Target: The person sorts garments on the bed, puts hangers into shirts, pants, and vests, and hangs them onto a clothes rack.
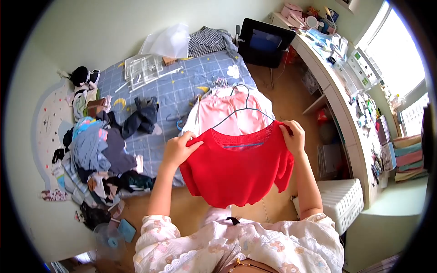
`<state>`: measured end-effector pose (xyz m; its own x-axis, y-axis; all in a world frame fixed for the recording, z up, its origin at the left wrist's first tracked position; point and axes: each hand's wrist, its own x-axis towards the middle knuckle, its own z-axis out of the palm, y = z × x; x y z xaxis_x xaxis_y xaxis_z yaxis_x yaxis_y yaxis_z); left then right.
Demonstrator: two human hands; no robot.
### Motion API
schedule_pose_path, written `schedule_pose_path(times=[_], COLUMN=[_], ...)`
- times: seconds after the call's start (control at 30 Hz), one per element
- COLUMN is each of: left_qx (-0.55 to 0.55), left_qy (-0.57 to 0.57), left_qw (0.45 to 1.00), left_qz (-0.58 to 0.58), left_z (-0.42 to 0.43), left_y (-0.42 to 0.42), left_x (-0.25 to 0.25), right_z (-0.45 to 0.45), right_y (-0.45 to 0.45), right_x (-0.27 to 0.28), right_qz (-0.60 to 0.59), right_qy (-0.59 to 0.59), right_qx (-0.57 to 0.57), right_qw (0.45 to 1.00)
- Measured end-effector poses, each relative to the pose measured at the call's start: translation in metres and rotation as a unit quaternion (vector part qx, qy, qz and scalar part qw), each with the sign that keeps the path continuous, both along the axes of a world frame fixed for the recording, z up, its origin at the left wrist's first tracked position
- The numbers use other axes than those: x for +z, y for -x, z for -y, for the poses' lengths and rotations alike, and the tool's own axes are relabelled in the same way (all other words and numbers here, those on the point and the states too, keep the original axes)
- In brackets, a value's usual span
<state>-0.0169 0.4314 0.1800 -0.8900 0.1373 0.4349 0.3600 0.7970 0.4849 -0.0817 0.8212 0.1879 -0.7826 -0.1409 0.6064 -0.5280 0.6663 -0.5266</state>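
Observation:
A red knit top hangs on a thin dark hanger, whose hook points up toward the bed. My left hand pinches the top at its left shoulder in the view. At the other shoulder, my right hand grips the red fabric between thumb and fingers. The lower bar of the hanger shows through the neckline. Just beyond the top, pink shorts and white garments lie on the bed, with several hanger hooks beside them.
The bed bears a heap of clothes at left, white racks and a plastic bag. A black screen stands behind it. A long cluttered desk curves along the right, above a white heater.

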Motion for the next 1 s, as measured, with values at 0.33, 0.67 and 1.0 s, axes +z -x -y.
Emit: schedule_pose_path(times=[0.33, 0.67, 1.0], left_qx=[0.260, 0.242, 0.253], left_qy=[0.154, 0.124, 0.167], left_qw=[0.939, 0.914, 0.917], left_qz=[0.165, 0.299, 0.260], left_z=[0.025, 0.035, 0.055], left_y=[0.229, 0.118, -0.087], left_x=[-0.179, -0.196, -0.157], right_z=[0.082, 0.091, 0.094], right_y=[0.259, 0.143, 0.000], right_x=[-0.182, -0.186, -0.169], right_qz=[0.165, 0.274, 0.212], right_qy=[-0.171, -0.180, -0.023], right_qx=[-0.077, -0.016, 0.010], right_qw=[0.968, 0.945, 0.977])
